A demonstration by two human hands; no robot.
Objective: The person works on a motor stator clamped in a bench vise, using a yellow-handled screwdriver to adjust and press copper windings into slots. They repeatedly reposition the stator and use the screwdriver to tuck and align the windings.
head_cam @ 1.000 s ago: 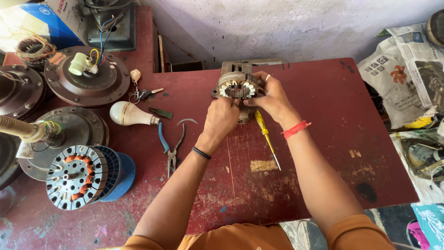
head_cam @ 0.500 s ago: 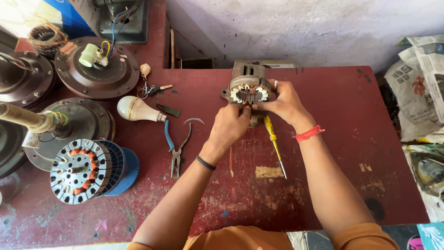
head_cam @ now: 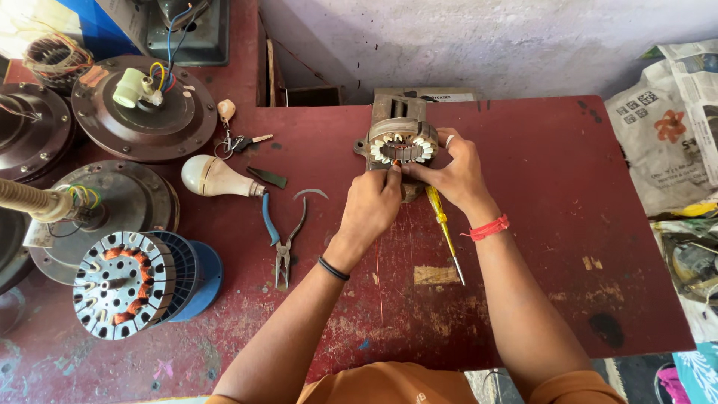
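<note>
- My left hand pinched at the stator near the tabletop's far edge.
- My right hand gripped its side, fingers curled.
- Screwdriver lay beside my right wrist.

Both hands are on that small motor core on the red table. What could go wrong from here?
The left hand and right hand pinch at the motor core; its thin copper wire could snap. The screwdriver lies under the right wrist, so a nudge might roll it. The core sits near the table back edge and may slide.
</note>
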